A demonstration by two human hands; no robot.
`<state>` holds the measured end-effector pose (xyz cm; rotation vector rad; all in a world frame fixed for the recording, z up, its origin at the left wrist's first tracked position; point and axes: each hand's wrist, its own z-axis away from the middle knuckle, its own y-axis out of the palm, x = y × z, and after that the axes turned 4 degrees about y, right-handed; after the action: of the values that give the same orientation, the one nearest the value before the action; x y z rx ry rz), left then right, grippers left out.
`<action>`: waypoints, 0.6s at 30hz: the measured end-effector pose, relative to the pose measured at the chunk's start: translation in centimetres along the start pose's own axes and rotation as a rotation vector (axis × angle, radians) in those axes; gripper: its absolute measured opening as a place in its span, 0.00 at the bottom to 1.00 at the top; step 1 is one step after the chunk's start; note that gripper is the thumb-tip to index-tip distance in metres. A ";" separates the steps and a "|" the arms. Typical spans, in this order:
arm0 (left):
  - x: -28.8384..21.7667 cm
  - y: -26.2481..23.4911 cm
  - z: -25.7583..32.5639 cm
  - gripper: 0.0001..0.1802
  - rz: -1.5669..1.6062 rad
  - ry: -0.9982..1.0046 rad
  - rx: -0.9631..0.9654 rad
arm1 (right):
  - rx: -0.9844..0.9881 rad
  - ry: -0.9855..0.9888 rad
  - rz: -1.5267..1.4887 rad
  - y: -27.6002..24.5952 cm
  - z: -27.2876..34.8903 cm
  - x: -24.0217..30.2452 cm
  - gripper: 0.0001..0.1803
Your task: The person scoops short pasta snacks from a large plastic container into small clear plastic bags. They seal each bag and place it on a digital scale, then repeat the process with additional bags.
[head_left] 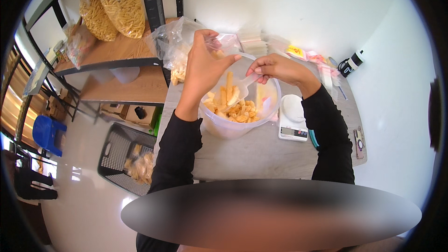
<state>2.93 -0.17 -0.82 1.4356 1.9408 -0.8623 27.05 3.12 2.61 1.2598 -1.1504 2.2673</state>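
Seen with the tub as the clock's centre, a translucent white, round plastic tub (228,129) sits on the grey wood-grain table (247,158), partly filled with pale yellow, curved and tube-shaped snack pieces (242,113). The person's right hand (281,71) comes in from 2 o'clock, its fingers closed on the handle of a whitish plastic scoop (248,83). The scoop tilts down into the tub, and a few long snack pieces stand at its bowl.

The left hand (201,60) is raised at the 10 to 11 o'clock side, over the tub's edge, with thumb and fingers set apart; whether they grip any clear film cannot be told. Beside that wrist, at 10 o'clock, a crumpled clear plastic bag (173,37) lies with more snack pieces at its base.

At 4 o'clock, just beside the tub, stands a flat white digital scale (293,112) with a round plate; a phone (359,143) lies farther out that way. Between 2 and 3 o'clock is a black cylindrical bottle with a white top (350,64). At 8 o'clock, a dark grey perforated plastic crate (113,163) rests on the floor, holding bagged goods (140,165).
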 end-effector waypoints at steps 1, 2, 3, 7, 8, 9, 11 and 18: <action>-0.1 -0.1 -0.1 0.39 0.017 -0.037 0.005 | -0.013 -0.009 -0.016 -0.4 0.8 0.0 0.15; -0.2 -0.1 -0.1 0.39 0.036 -0.048 0.000 | -0.051 -0.018 -0.016 -0.7 1.6 -0.2 0.15; -0.3 -0.2 -0.2 0.39 0.054 -0.060 -0.005 | -0.090 -0.022 -0.018 -0.9 2.4 -0.3 0.14; -0.2 -0.3 -0.2 0.37 -0.041 -0.008 0.058 | -0.189 -0.041 -0.091 -2.5 5.3 -0.8 0.14; -0.1 -0.2 -0.1 0.37 -0.056 0.015 0.068 | -0.212 -0.044 -0.102 -2.9 5.9 -0.9 0.14; -0.1 -0.1 -0.1 0.37 -0.077 0.017 0.084 | -0.238 -0.043 -0.106 -3.5 6.6 -0.9 0.13; -0.1 0.0 0.1 0.36 -0.076 0.026 0.142 | -0.304 -0.051 -0.125 -4.5 7.7 -1.0 0.13; -0.2 -0.2 0.7 0.37 -0.085 0.041 0.452 | -0.451 -0.146 -0.168 -6.3 9.0 0.3 0.15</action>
<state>2.85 -0.89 -1.09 1.6356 1.9258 -1.3886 35.74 0.16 8.62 1.2907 -1.4436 1.6919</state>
